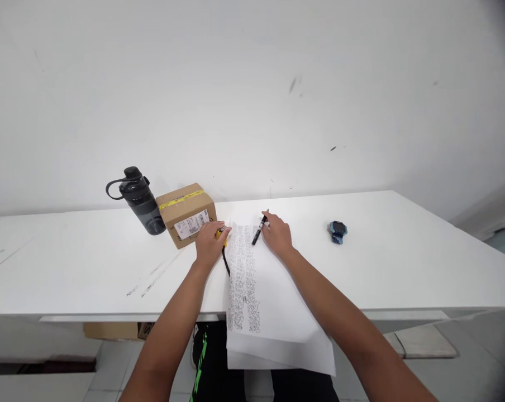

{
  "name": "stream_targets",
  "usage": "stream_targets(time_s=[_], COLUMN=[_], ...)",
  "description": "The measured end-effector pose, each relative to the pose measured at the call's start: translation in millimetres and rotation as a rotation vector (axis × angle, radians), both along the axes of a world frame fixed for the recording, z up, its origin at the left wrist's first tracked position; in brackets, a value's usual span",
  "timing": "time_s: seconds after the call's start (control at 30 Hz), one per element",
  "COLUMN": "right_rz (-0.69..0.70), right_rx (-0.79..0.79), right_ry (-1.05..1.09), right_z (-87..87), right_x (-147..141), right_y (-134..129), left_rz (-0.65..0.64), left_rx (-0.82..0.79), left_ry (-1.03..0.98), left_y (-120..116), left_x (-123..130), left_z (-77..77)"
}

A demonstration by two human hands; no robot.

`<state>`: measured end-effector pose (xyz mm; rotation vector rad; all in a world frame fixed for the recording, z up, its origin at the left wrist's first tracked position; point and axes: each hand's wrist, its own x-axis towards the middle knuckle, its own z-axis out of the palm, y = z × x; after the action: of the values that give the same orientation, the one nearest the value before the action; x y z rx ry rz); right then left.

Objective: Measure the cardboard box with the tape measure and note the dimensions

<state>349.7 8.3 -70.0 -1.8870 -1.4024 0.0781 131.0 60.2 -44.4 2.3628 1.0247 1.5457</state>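
Observation:
My left hand (209, 243) is closed round a small yellow and black object (222, 235) with a black strap hanging down, just in front of the cardboard box (187, 209). Between the fingers of my right hand (276, 233) is a black marker (258, 231), slanted above the paper. The long white paper (277, 298) lies under my right hand and hangs over the table's front edge. Dense dark marks cover its left part. What the yellow object is cannot be made out.
A dark bottle (143, 204) with a loop handle leans beside the box at the left. On the right of the white table (403, 251) lies a blue watch-like object (337, 230). A white wall (252, 100) rises behind the table.

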Motion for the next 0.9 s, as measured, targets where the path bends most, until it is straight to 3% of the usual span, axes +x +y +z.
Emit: stream_targets(time_s=[0.27,0.47,0.9], right_rz=[-0.173,-0.152,0.024], right_rx=[-0.183,-0.271,-0.18], right_ry=[0.002,0.021,-0.068], right_z=[1.8,2.5,-4.2], right_x=[4.8,7.7,1.3], right_y=[4.1,5.9,7.9], left_rz=[-0.003,-0.002,0.004], left_rx=[0.037,0.026,0.031], left_ry=[-0.027,-0.026,-0.035], left_y=[1.8,1.3,3.0], left_x=[-1.3,-0.6,-3.2], left_z=[0.4,1.7,-3.0])
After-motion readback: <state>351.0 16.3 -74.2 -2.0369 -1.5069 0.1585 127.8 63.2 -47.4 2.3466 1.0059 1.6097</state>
